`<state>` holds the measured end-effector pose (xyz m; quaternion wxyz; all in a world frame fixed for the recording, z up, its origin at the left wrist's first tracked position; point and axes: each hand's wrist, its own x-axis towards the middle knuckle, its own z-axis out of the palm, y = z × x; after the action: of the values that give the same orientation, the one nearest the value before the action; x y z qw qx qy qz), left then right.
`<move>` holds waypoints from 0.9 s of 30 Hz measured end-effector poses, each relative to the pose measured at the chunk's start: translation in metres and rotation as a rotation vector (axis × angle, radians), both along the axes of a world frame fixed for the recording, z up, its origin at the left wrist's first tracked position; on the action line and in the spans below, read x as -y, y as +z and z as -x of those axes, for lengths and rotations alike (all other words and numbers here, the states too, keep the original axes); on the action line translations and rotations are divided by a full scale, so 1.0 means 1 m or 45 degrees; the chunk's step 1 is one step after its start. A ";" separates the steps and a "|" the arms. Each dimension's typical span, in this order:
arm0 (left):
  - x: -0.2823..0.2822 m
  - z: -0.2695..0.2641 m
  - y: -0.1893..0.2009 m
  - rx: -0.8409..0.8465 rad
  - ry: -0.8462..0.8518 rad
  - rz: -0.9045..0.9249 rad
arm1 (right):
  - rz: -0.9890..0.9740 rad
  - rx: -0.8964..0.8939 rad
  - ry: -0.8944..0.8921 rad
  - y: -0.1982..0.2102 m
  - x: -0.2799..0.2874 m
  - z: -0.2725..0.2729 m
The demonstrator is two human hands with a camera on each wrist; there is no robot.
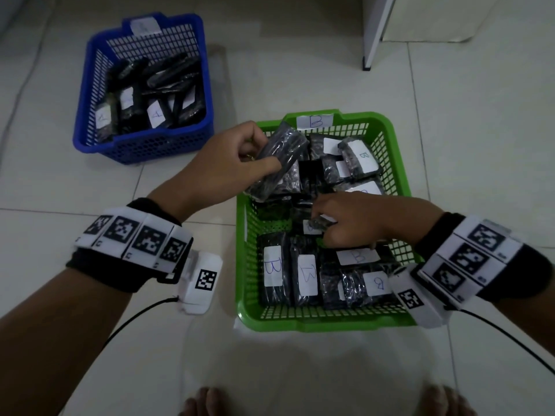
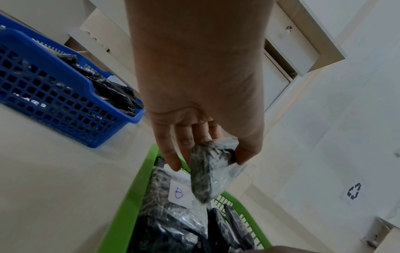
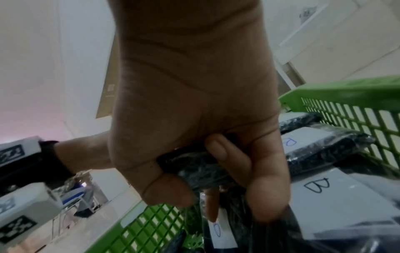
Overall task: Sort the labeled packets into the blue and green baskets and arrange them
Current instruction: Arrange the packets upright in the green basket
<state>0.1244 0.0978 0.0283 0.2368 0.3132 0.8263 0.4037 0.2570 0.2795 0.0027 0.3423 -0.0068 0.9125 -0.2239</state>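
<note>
**Sorting looks finished; the B packets are being tidied in the green basket**

The left hand (image 1: 231, 163) has its grip closed on a dark packet (image 1: 279, 157), thumb on one face and fingers on the other, holding it tilted over the far left part of the green basket (image 1: 387, 121). The side of this packet that faces the cameras shows no label. The right hand (image 1: 357, 220) reaches down into the middle of the same basket, its grip closed on a second dark packet (image 3: 201, 167); a white label marked "B" shows just below its fingertips in the right wrist view.

Around both hands the green basket is nearly full of dark packets in clear wrap. Those in the near row lie side by side with labels up. The far ones overlap at odd angles. Every label that can be read here says "B", handwritten in blue, and a white tag (image 1: 313, 121) on the far rim also reads "B".

The blue basket (image 1: 141, 145) stands well apart on the floor, to the far left. Its packets lie loosely heaped; two labels look like "A", and its rim tag (image 1: 145, 27) is too faint to read.

No packet lies loose on the floor, so I judge the sorting done and the arranging only partly so: the far half of the green basket and the whole blue basket remain untidy.
</note>
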 end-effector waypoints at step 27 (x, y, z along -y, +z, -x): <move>-0.001 -0.014 -0.004 0.165 -0.027 0.064 | 0.272 -0.279 -0.357 0.005 -0.022 -0.039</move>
<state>0.1388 0.0983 0.0244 0.3019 0.2889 0.8158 0.3997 0.2963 0.3016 0.0075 0.2037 0.0598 0.9074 -0.3627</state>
